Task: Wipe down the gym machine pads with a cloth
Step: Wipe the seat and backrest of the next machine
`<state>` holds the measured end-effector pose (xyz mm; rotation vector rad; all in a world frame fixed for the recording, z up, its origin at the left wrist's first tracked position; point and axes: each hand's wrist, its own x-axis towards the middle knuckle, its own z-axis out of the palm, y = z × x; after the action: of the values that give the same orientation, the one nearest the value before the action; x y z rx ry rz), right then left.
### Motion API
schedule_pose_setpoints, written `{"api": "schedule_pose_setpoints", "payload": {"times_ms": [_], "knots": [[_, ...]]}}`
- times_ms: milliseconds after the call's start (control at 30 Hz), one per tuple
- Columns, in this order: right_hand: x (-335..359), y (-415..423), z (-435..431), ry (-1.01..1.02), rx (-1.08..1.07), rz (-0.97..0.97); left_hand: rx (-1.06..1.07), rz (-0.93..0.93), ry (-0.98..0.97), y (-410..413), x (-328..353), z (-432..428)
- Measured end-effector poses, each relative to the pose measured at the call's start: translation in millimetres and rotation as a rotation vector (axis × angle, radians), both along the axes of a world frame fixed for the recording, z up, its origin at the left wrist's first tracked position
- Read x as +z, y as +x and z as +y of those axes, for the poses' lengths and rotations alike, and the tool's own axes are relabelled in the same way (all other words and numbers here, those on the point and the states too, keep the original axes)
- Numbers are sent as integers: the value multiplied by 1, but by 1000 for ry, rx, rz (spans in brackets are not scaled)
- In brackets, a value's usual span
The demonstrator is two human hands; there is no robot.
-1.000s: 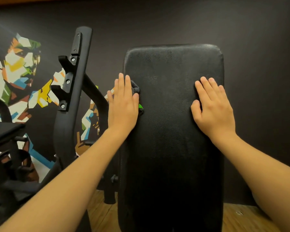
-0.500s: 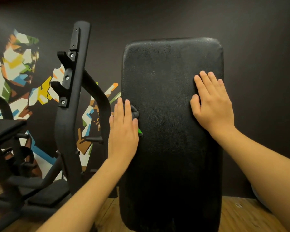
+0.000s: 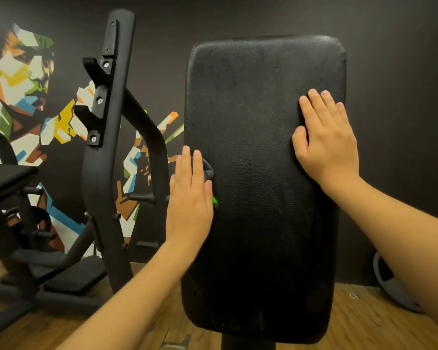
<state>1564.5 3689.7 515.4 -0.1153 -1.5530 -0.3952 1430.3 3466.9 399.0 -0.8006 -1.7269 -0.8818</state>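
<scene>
Left hand (image 3: 190,198) lies flat against the left edge of the pad (image 3: 263,185), about halfway up, with the fingers straight, close together and pointing upward. It presses a dark grey cloth (image 3: 208,170) onto the pad rather than gripping it. Most of the cloth is hidden under the palm; a bunched fold pokes out by the first finger and the thumb. A small bright green bit (image 3: 215,202) peeks out lower down beside the palm, and I cannot tell whether it is part of the cloth.

The right hand (image 3: 326,142) rests flat on the upper right part of the same pad, palm down, with the fingers straight and slightly spread and the thumb out to the side. It holds nothing. The little finger lies near the pad's right edge.

The pad is a tall black cushion with rounded corners and a grained, leather-like skin. It stands upright and faces the camera on a dark post (image 3: 248,346) at its foot.

To the left stands a black metal upright (image 3: 106,147) with bolted brackets and a curved bar behind it. Farther left is another machine with a black seat (image 3: 8,178). The dark wall behind carries a colourful mural (image 3: 23,84) made of angular patches — white, yellow, blue, green and brown. A grey weight plate (image 3: 390,286) leans low on the right, partly behind the right forearm. The floor (image 3: 364,324) is wood.
</scene>
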Motion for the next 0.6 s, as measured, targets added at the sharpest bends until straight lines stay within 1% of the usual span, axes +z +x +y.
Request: {"api": "schedule_pose_setpoints", "payload": {"times_ms": [200,467,600], "knots": [[0,-1,1,2,-11,9,14,-23,-66,14,-62,-2],[0,-1,1,-2,-17,1,-3,-51,-61,18,-85,-3],[0,0,0,-7,-20,-9,15,-50,-104,20,-110,-7]]}}
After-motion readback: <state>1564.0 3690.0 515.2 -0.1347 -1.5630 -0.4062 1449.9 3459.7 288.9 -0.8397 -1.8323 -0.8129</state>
